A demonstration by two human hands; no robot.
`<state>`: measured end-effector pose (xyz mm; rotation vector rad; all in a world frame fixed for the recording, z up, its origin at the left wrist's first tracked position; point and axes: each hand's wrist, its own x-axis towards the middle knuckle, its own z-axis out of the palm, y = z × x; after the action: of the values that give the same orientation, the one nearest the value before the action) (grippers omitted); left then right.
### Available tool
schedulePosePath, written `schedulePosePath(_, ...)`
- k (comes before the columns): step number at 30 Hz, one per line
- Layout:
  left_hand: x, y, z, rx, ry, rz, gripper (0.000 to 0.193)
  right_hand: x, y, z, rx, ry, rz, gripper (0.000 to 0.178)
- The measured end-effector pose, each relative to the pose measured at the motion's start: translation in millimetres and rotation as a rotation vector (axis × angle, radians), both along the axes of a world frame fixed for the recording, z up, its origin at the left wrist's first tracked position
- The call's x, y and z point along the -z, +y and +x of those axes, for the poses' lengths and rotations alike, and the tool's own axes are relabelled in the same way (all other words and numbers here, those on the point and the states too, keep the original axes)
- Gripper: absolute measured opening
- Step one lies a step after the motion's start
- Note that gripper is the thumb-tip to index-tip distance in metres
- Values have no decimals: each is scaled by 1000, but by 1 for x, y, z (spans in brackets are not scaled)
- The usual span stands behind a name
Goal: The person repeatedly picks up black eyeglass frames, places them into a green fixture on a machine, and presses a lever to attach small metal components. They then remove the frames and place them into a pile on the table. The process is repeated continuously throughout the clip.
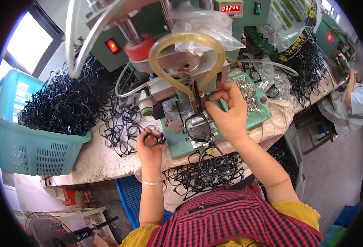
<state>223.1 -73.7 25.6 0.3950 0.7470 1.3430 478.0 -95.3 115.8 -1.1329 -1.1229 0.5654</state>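
A black eyeglass frame [152,140] is held in the curled fingers of my left hand [149,154], to the left of the machine. My right hand [232,111] is closed in a pinch close to the machine's tool [197,96]. Whatever lies between its fingertips is too small or hidden to tell. Below the tool, another black eyeglass frame [209,143] sits tilted, one rim up at the machine and the other hanging toward me. A yellowish hose [187,36] loops above the tool. At the right stands a green tray [265,114] with small shiny metal parts.
Black frames lie piled on the table [103,166] and heaped in a teal basket [37,150] at the left. More frames hang at the right, near a plastic bag [286,26]. A fan [52,230] stands lower left. A co-worker [358,99] is at the far right.
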Motion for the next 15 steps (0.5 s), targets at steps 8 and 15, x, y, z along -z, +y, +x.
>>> schedulePosePath(8, -122, -27, 41, -295, 403, 756, 32, -3, -6, -2, -200, 228, -37, 46)
schedulePosePath(15, -189, -13, 67, -479, 777, 971, 23, -27, -23, -17, -236, 292, -36, 52)
